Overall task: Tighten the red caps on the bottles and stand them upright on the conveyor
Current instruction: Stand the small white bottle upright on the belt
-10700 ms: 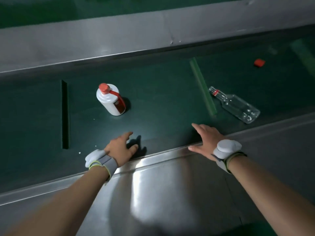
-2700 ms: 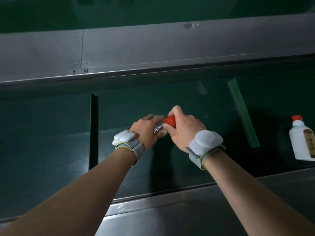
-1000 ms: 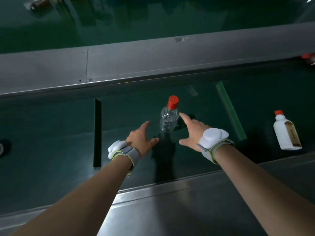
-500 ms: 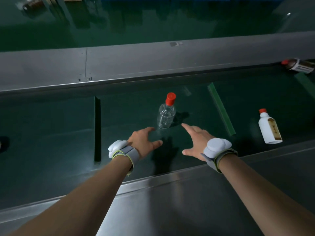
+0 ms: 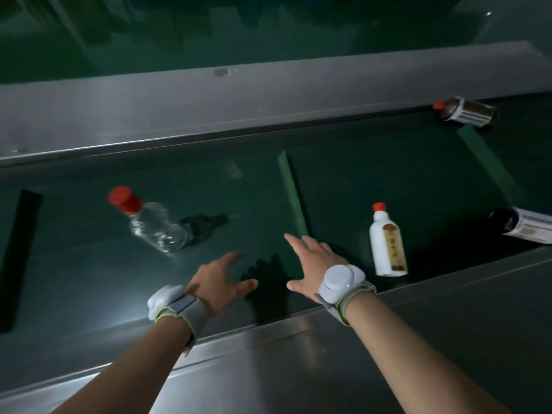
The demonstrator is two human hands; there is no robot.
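Note:
A clear bottle (image 5: pixel 155 225) with a red cap (image 5: pixel 124 199) stands upright on the dark green conveyor belt (image 5: pixel 245 204), left of centre. My left hand (image 5: pixel 219 282) hovers open over the belt, below and right of it, touching nothing. My right hand (image 5: pixel 313 264) is open too, fingers spread, between the clear bottle and a white bottle (image 5: pixel 386 243) with a red cap that lies flat on the belt to its right. A dark labelled bottle (image 5: pixel 464 112) with a red cap lies at the far right by the back rail. Another dark bottle (image 5: pixel 525 225) lies at the right edge.
A steel rail (image 5: pixel 268 348) runs along the near side of the belt and a wider steel ledge (image 5: pixel 209 109) along the far side. Raised green cleats (image 5: pixel 292 195) cross the belt; a dark one (image 5: pixel 21 249) sits at the left.
The clear bottle and the white bottle have shifted left in view, as the belt or my head moved. Two more lying bottles have come into view at the right. Both hands stay open.

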